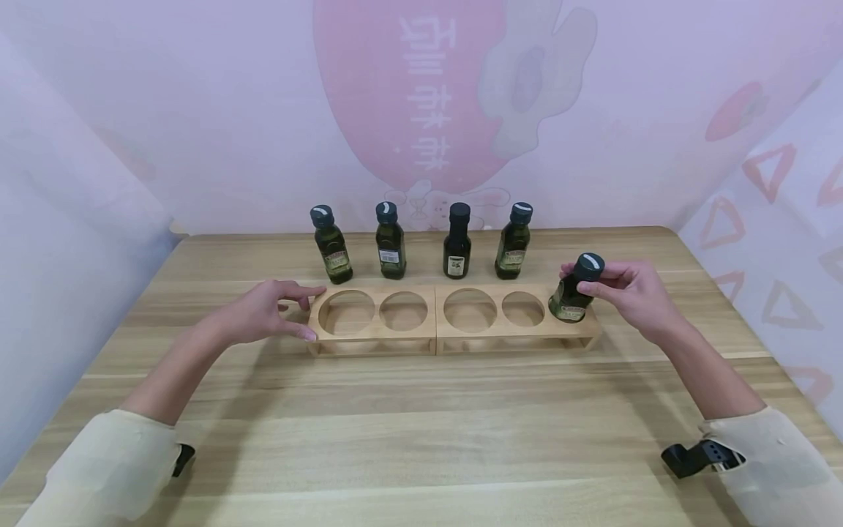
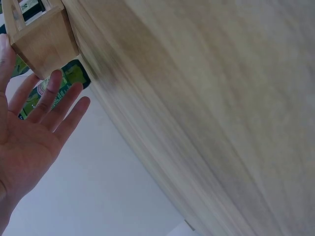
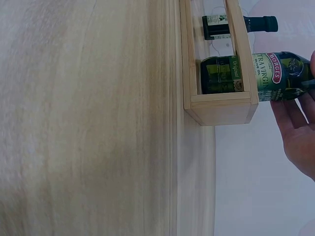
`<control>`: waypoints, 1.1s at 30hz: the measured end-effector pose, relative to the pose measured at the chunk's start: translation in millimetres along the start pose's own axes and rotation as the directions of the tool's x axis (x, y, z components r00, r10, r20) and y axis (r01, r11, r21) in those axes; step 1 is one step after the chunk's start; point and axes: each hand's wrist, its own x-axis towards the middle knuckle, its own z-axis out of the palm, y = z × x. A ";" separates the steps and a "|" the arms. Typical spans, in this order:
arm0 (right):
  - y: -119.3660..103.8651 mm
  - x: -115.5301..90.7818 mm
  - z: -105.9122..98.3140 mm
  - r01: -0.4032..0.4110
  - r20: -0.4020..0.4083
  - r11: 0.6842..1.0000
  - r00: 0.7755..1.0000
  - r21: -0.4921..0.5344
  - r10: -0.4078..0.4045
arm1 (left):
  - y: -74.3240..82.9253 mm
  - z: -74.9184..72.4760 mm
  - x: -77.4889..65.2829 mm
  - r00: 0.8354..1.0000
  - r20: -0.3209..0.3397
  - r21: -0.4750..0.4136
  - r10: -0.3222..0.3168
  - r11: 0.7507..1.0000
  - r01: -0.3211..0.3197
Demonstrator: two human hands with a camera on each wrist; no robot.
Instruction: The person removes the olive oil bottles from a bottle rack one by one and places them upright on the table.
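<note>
My right hand (image 1: 634, 293) grips the neck of a dark green olive oil bottle (image 1: 569, 301), whose lower part is down through the right end hole of a wooden rack (image 1: 435, 322). In the right wrist view the bottle (image 3: 268, 76) stands partly above the rack's top board, its base inside the frame. At the rack's left end my left hand (image 1: 273, 311) rests with thumb at the front corner and index finger at the back corner. Its other fingers are spread out in the left wrist view, beside the rack's end panel (image 2: 47, 42).
Behind the rack stand a left green bottle (image 1: 334, 252), another with a white label (image 1: 391, 245), a slim dark bottle (image 1: 457, 245) and a green bottle (image 1: 512, 245). The rack's other round holes hold no bottles. A pale printed curtain (image 1: 230, 146) hangs behind the wooden table (image 1: 421, 439).
</note>
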 end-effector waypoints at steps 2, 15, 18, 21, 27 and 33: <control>-0.8 0.3 0.1 0.008 -0.002 1.000 1.000 0.011 -0.008 | 0.0 0.0 0.1 1.000 0.000 -0.001 0.003 1.000 -0.003; -6.1 -1.1 -1.8 0.046 -0.010 0.997 0.999 0.066 -0.046 | 0.5 -0.5 -0.4 1.000 0.003 -0.008 0.001 1.000 -0.001; -8.4 -1.4 -1.8 0.046 -0.020 0.998 0.999 0.049 -0.045 | 0.3 -0.3 -0.4 1.000 0.002 -0.010 0.001 1.000 -0.001; -8.9 -1.5 -1.9 0.046 -0.026 0.998 0.999 0.041 -0.045 | 0.0 0.3 -0.8 1.000 0.001 -0.007 -0.003 1.000 0.003; -11.2 -1.0 -1.2 0.058 -0.028 0.996 0.998 0.061 -0.056 | -1.0 0.9 -0.6 1.000 0.004 -0.008 -0.003 1.000 0.003; -15.5 -0.2 -1.1 0.054 -0.035 0.996 0.998 0.068 -0.052 | -1.1 0.5 -0.4 1.000 0.003 -0.011 -0.005 1.000 0.005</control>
